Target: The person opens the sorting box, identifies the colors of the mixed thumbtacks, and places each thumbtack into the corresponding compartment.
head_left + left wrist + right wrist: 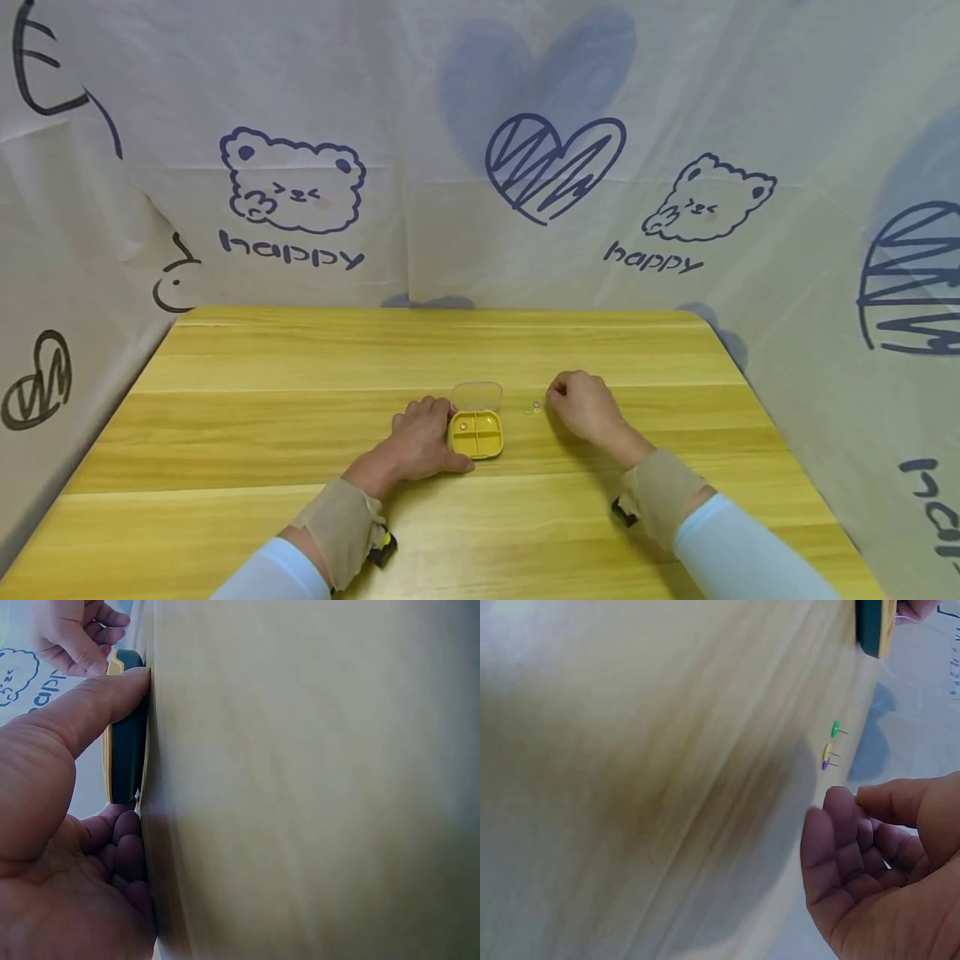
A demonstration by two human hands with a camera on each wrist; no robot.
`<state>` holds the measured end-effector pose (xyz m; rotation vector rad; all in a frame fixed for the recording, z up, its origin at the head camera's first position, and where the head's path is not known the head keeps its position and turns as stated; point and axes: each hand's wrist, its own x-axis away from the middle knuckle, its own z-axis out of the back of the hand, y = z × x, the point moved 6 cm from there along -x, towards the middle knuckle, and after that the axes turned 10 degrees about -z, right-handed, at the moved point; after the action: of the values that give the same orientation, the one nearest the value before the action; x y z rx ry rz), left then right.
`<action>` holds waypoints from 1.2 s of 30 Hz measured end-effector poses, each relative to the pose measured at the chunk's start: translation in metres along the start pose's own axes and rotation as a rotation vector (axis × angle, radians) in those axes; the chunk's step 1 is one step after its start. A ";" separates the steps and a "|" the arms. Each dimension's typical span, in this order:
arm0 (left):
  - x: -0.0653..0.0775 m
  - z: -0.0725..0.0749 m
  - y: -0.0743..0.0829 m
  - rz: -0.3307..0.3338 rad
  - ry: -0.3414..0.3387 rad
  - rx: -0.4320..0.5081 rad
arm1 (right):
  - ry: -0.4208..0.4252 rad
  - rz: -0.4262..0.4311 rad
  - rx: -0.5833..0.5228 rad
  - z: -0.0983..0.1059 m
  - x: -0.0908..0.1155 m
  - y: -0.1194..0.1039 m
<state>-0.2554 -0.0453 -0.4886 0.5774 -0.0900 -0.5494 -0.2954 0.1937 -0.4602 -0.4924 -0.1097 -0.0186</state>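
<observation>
My left hand (423, 437) grips a small yellow pill box (501, 442) from its left side, thumb at the near edge and fingers around the far corner. Its clear lid (477, 390) is raised at the back. One small tack (463, 426) lies in the far left compartment. In the right wrist view a green thumbtack (835, 729), a yellow thumbtack (826, 751) and a purple thumbtack (826, 764) rest on the table, points up. Just right of them is my right hand (588, 407), thumb tip close against the index fingertip; I cannot tell whether something small is between them.
Both hands work above a wood-grain table (300, 358). Behind it and at both sides hangs a white cloth (420, 242) printed with bears and hearts. Dark devices are strapped under both wrists.
</observation>
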 end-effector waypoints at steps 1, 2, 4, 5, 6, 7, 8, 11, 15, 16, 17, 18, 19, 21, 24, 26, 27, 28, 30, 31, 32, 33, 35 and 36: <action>0.000 0.000 0.000 0.000 0.000 0.001 | -0.005 -0.004 0.003 -0.001 -0.001 0.001; -0.001 0.000 0.000 -0.001 0.001 0.002 | -0.012 -0.003 0.003 -0.002 -0.002 0.001; -0.001 0.001 0.000 -0.001 0.003 0.003 | -0.021 -0.010 0.005 -0.004 -0.004 0.002; -0.001 0.001 0.000 -0.001 0.003 0.003 | -0.023 -0.010 0.005 -0.005 -0.005 0.002; -0.001 0.001 0.000 -0.001 0.005 0.003 | -0.026 -0.014 0.005 -0.006 -0.006 0.003; -0.001 0.001 0.000 0.001 0.005 0.003 | -0.028 -0.014 0.005 -0.006 -0.007 0.003; -0.001 0.001 0.000 0.000 0.005 0.004 | -0.033 -0.016 0.002 -0.007 -0.008 0.003; 0.000 0.000 -0.001 0.005 0.002 0.003 | -0.048 -0.028 -0.005 -0.010 -0.010 0.002; 0.000 -0.001 -0.002 0.011 0.002 0.005 | -0.060 -0.034 -0.008 -0.014 -0.011 -0.001; 0.000 -0.001 -0.002 0.010 0.003 0.008 | -0.057 -0.033 -0.008 -0.014 -0.012 -0.002; 0.000 -0.001 -0.002 0.009 0.005 0.009 | -0.053 -0.033 -0.006 -0.014 -0.012 -0.003; 0.000 -0.001 -0.001 0.008 0.005 0.011 | -0.050 -0.033 -0.005 -0.014 -0.012 -0.003; 0.000 0.000 -0.001 0.007 0.005 0.012 | -0.046 -0.032 -0.004 -0.014 -0.012 -0.004; 0.000 0.000 -0.001 0.006 0.005 0.013 | -0.045 -0.032 -0.004 -0.014 -0.012 -0.005; 0.000 0.000 -0.001 0.007 0.006 0.013 | -0.048 -0.036 -0.009 -0.014 -0.012 -0.005; 0.000 0.001 0.000 0.007 0.008 0.013 | -0.051 -0.040 -0.012 -0.014 -0.011 -0.005; 0.000 0.001 0.000 0.007 0.009 0.013 | -0.053 -0.045 -0.012 -0.015 -0.012 -0.005; 0.000 0.000 0.000 0.007 0.009 0.013 | -0.053 -0.049 -0.011 -0.015 -0.012 -0.004; 0.000 0.000 -0.001 0.006 0.010 0.012 | -0.054 -0.060 -0.006 -0.017 -0.012 -0.003; 0.000 0.000 -0.001 0.006 0.009 0.010 | -0.052 -0.063 -0.002 -0.017 -0.013 -0.003; 0.000 0.000 -0.001 0.005 0.009 0.008 | -0.048 -0.065 0.003 -0.017 -0.013 -0.003; 0.000 -0.001 -0.001 0.005 0.009 0.007 | -0.045 -0.068 0.007 -0.018 -0.013 -0.002; 0.000 -0.001 -0.001 0.004 0.011 0.005 | -0.037 -0.066 0.011 -0.018 -0.013 -0.002; 0.000 -0.001 -0.002 0.004 0.010 0.004 | -0.033 -0.064 0.014 -0.018 -0.013 -0.003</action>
<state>-0.2561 -0.0457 -0.4903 0.5833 -0.0831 -0.5422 -0.3068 0.1830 -0.4759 -0.4753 -0.1583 -0.0723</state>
